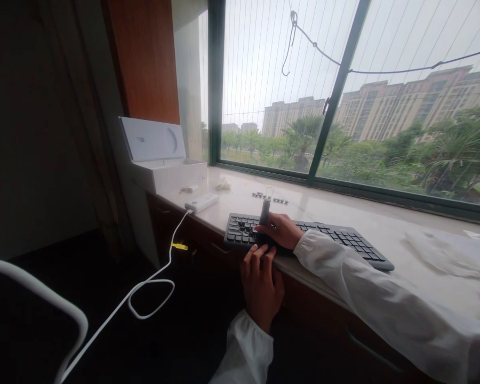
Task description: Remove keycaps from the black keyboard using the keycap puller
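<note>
A dark keyboard (356,242) lies along the front of the pale sill, with darker gaps among the keys at its left part. My right hand (282,230) is closed around an upright grey keycap puller (265,210) with a thin wire loop at its top. The tool's lower end meets the left part of the keyboard; its tip is hidden. Just in front, my left hand (263,282) rests its slightly spread fingertips on the keyboard's near edge and holds nothing. Several small loose keycaps (280,201) sit in rows behind the keyboard.
Left of the keyboard, a white power strip or adapter (202,202) has a white cable (171,250) hanging over the sill's edge. An open white box (180,173) stands behind it. Crumpled clear plastic (444,256) lies at the right. A window (272,80) borders the sill (324,209).
</note>
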`<state>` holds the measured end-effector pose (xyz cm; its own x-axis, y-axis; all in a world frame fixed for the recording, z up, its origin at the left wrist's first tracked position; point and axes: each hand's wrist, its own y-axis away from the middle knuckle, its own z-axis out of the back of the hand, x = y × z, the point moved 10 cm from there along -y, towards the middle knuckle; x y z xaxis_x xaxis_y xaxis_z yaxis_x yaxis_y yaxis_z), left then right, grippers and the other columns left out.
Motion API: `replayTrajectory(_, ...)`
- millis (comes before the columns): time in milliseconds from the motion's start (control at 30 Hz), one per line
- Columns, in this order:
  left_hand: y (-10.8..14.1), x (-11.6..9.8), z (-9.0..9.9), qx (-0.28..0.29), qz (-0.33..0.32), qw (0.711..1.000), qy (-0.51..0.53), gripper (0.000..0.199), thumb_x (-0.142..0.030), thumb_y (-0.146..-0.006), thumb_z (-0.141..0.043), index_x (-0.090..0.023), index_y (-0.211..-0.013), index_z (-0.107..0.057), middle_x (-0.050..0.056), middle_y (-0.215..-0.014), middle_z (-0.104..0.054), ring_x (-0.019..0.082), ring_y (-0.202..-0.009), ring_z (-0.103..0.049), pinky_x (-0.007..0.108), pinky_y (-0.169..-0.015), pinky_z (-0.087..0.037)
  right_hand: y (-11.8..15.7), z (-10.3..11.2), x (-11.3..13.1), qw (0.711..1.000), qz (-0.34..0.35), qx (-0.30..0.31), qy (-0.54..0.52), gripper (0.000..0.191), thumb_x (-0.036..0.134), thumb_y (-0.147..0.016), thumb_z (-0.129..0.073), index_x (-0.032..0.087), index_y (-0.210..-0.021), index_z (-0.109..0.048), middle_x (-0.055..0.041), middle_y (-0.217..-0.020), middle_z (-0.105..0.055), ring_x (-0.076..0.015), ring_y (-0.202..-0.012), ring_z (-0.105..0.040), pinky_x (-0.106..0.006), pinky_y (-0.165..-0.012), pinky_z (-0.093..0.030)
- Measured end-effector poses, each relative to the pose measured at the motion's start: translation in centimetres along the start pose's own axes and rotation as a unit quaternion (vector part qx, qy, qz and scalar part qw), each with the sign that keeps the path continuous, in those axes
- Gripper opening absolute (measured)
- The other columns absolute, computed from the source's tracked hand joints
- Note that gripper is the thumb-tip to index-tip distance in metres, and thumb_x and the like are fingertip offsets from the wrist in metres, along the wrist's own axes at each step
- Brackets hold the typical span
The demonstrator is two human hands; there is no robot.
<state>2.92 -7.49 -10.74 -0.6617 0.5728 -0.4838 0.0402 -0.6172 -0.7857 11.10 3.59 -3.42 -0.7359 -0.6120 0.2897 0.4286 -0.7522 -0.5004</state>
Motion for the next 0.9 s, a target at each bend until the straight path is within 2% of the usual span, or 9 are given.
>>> replayTrajectory(133, -0.08, -0.09, 0.15, -0.007, 0.005, 1.000, 0.000, 0.044, -0.008, -0.085, -0.052, -0.026, -0.124, -0.057, 0.005, -0.127, -0.056, 0.025, -0.129, -0.041, 0.045, -0.108, -0.036, 0.12, 0.08, 0.30, 1.000, 0.006, -0.003, 0.009, 0.035, 0.053, -0.087, -0.056, 0.019, -0.079, -0.056, -0.0007, -0.068, -0.059, -0.0133, -0.061, -0.053, -0.026, -0.061, -0.038)
replayTrajectory(400, -0.01, -0.08, 0.24, -0.013, 0.003, 1.000, -0.002, 0.043, -0.007, -0.085, -0.051, -0.026, -0.124, -0.057, 0.005, -0.126, -0.056, 0.025, -0.128, -0.042, 0.045, -0.107, -0.038, -0.03, 0.08, -0.30, 0.999, -0.031, 0.008, -0.010, 0.036, 0.054, -0.086, -0.056, 0.018, -0.082, -0.059, -0.0004, -0.067, -0.059, -0.0129, -0.060, -0.050, -0.026, -0.059, -0.038)
replayTrajectory(567, -0.02, 0.08, 0.06, -0.011, 0.001, 1.000, 0.002, 0.043, -0.008, -0.086, -0.051, -0.026, -0.124, -0.057, 0.005, -0.127, -0.056, 0.025, -0.128, -0.041, 0.045, -0.107, -0.037, -0.13, 0.16, -0.44, 0.999, -0.028, 0.021, -0.018, 0.040, 0.057, -0.084, -0.056, 0.017, -0.078, -0.059, 0.0002, -0.064, -0.057, -0.0116, -0.058, -0.046, -0.026, -0.057, -0.036)
replayTrajectory(733, 0.09, 0.15, -0.01, -0.010, 0.001, 1.000, 0.005, 0.043, -0.008, -0.086, -0.051, -0.025, -0.124, -0.057, 0.006, -0.128, -0.055, 0.025, -0.128, -0.041, 0.045, -0.108, -0.036, -0.41, -0.09, -0.33, 0.999, -0.020, 0.045, -0.012, 0.046, 0.062, -0.081, -0.059, 0.017, -0.073, -0.061, -0.0018, -0.067, -0.061, -0.0124, -0.060, -0.051, -0.026, -0.060, -0.038)
replayTrajectory(900, 0.13, 0.15, 0.00, -0.016, 0.000, 1.000, -0.004, 0.042, -0.008, -0.085, -0.051, -0.024, -0.123, -0.057, 0.006, -0.126, -0.056, 0.025, -0.127, -0.043, 0.045, -0.106, -0.038, -0.54, -0.21, -0.23, 0.998, -0.020, 0.053, 0.003, 0.045, 0.061, -0.082, -0.059, 0.018, -0.069, -0.057, -0.0009, -0.065, -0.059, -0.0119, -0.058, -0.048, -0.026, -0.058, -0.036)
